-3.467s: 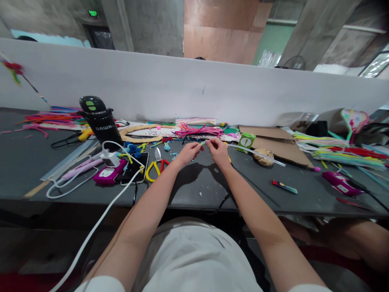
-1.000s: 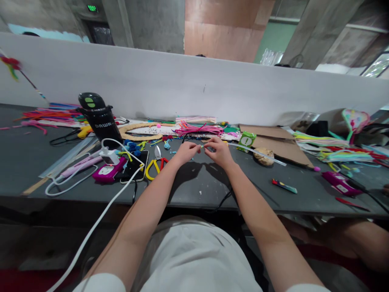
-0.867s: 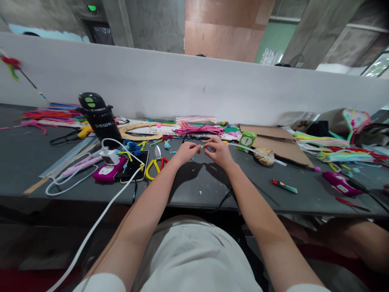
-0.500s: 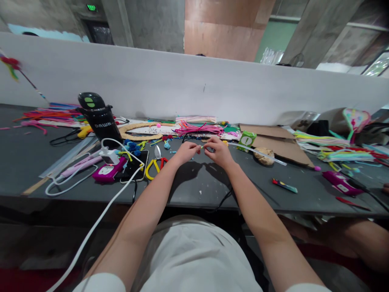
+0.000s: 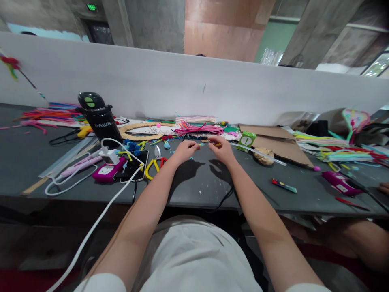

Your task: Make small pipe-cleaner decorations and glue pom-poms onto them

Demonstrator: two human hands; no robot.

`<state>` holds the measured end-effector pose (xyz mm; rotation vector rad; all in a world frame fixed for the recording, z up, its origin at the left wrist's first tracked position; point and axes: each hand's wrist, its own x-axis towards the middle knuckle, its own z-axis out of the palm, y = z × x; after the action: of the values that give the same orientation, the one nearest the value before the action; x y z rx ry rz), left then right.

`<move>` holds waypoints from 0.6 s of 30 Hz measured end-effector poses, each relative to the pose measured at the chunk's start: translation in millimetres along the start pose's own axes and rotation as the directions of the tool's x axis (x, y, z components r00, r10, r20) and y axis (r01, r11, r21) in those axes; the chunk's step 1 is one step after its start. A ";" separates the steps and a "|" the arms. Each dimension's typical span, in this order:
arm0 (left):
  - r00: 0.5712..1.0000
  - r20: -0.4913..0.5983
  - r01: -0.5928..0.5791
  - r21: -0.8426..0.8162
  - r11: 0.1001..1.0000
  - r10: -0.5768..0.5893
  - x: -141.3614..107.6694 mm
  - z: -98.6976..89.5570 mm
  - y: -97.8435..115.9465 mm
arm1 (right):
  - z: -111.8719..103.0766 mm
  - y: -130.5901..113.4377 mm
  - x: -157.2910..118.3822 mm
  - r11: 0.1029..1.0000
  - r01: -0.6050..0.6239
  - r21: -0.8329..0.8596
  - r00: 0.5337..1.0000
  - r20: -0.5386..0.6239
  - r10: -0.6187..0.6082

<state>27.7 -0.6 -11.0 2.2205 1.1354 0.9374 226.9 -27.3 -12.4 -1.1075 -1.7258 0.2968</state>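
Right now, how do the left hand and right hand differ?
The left hand pinches a small piece; the right hand looks loosely open. The left hand is nearer the cutters; the right hand is nearer the green box. Both are bare, over the gray table.

At frame centre, the piece (image 5: 201, 144) pinched in the left hand (image 5: 186, 151) is too small to identify, and the right hand (image 5: 223, 151) hides the left end of the clear rod (image 5: 258, 153). A co-worker's hand (image 5: 384, 188) is cut off by the right edge, the white cable (image 5: 102, 213) by the bottom. Upper left, lettering on the exit sign (image 5: 91, 7) is blurred.
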 end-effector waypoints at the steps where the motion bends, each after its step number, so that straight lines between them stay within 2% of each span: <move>1: 1.000 -0.001 -0.007 0.008 1.000 0.007 0.0 0.0 -0.5 | -0.4 0.9 0.0 0.999 -0.015 0.033 0.999 0.028 0.014; 5: 1.000 0.018 -0.018 -0.002 1.000 0.018 -0.3 0.9 -2.3 | -0.7 0.5 -1.3 0.996 0.035 0.076 0.993 0.108 -0.043; 18: 0.998 0.055 -0.003 -0.042 0.999 0.006 -1.9 0.3 1.2 | 1.2 -2.3 -2.4 0.992 0.126 -0.001 0.986 0.109 -0.125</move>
<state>27.7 -2.9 -11.1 2.2025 1.0764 0.8878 224.8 -30.0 -12.8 -0.9985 -1.8863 0.2761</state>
